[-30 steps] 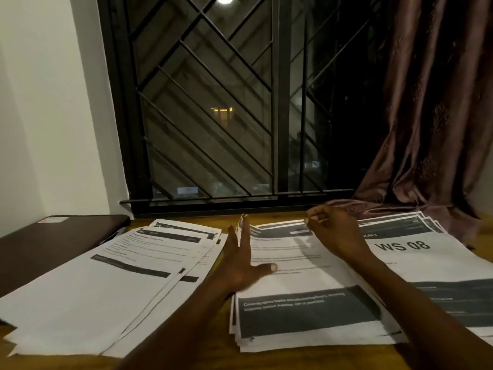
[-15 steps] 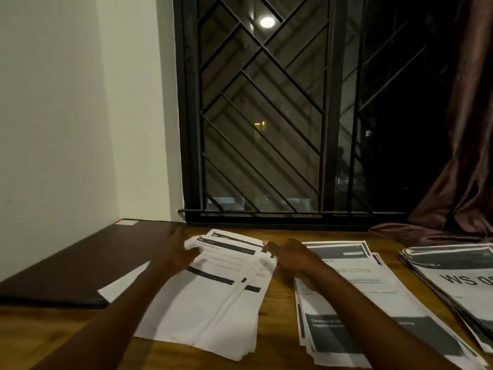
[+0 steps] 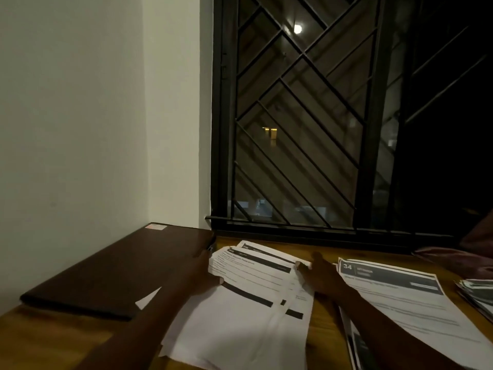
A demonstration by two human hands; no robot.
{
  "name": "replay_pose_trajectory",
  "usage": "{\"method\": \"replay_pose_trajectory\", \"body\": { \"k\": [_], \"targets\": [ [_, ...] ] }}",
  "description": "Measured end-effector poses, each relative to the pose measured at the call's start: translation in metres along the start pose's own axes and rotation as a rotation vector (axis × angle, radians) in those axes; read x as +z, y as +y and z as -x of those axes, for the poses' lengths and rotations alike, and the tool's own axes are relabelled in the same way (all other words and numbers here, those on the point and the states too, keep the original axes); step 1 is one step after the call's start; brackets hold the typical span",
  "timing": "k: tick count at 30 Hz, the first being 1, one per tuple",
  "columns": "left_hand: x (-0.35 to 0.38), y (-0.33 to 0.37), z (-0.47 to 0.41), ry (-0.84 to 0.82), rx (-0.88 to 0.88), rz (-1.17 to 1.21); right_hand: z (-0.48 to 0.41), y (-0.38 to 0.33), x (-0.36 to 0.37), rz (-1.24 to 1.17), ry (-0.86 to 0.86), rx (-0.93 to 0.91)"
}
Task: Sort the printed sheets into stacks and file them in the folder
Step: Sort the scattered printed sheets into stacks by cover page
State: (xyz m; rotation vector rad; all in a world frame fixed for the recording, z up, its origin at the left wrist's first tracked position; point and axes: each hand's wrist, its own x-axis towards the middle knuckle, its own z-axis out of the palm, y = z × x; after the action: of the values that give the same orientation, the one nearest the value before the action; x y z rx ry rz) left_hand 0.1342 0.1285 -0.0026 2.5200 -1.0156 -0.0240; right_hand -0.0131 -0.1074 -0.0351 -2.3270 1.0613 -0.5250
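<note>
White sheet stack (image 3: 248, 316), long axis away (header-end far)

The rightmost stack (image 3: 476, 295) runs off the right edge, and the small print on the left stack (image 3: 240, 329) is too blurred to read.

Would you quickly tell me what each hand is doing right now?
Left hand: grips the left edge of the left stack of sheets.
Right hand: at that stack's right edge; grip cannot be told.
</note>
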Motion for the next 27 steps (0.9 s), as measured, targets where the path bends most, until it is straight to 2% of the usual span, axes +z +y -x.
{"method": "replay_pose_trajectory", "body": {
  "k": [5, 8, 10, 11, 14, 15, 17, 20, 24, 25, 27],
  "targets": [
    [0.021, -0.008, -0.010, -0.038, 0.037, 0.019, -0.013, -0.008, 0.001, 0.047, -0.018, -0.024],
    [0.029, -0.015, -0.013, -0.004, 0.040, -0.059, -0.017, -0.012, 0.003, 0.022, -0.013, -0.062],
    [0.032, -0.018, -0.015, -0.010, 0.027, -0.124, -0.014, -0.014, 0.000, -0.086, -0.032, -0.049],
    [0.033, -0.020, -0.014, -0.016, 0.018, -0.152, -0.011, -0.015, -0.002, -0.248, -0.028, -0.009],
    [0.040, -0.016, -0.004, 0.043, 0.008, -0.232, 0.003, -0.016, -0.004, -0.995, -0.085, 0.117],
    [0.042, -0.012, 0.002, 0.083, 0.012, -0.250, 0.010, -0.016, -0.002, -1.171, -0.163, 0.141],
    [0.047, -0.008, 0.008, 0.133, 0.015, -0.289, 0.025, -0.020, 0.002, -1.356, -0.286, 0.194],
    [0.051, -0.007, 0.010, 0.130, 0.001, -0.309, 0.048, -0.027, 0.008, -1.323, -0.301, 0.226],
    [0.046, -0.004, 0.016, 0.113, -0.013, -0.238, 0.066, -0.033, 0.019, -0.972, -0.131, 0.149],
    [0.042, -0.002, 0.016, 0.117, -0.004, -0.140, 0.066, -0.033, 0.015, -0.967, -0.086, 0.137],
    [0.027, 0.004, 0.018, 0.109, 0.047, 0.291, 0.064, -0.035, -0.002, -1.051, -0.073, 0.084]
  ]
}}
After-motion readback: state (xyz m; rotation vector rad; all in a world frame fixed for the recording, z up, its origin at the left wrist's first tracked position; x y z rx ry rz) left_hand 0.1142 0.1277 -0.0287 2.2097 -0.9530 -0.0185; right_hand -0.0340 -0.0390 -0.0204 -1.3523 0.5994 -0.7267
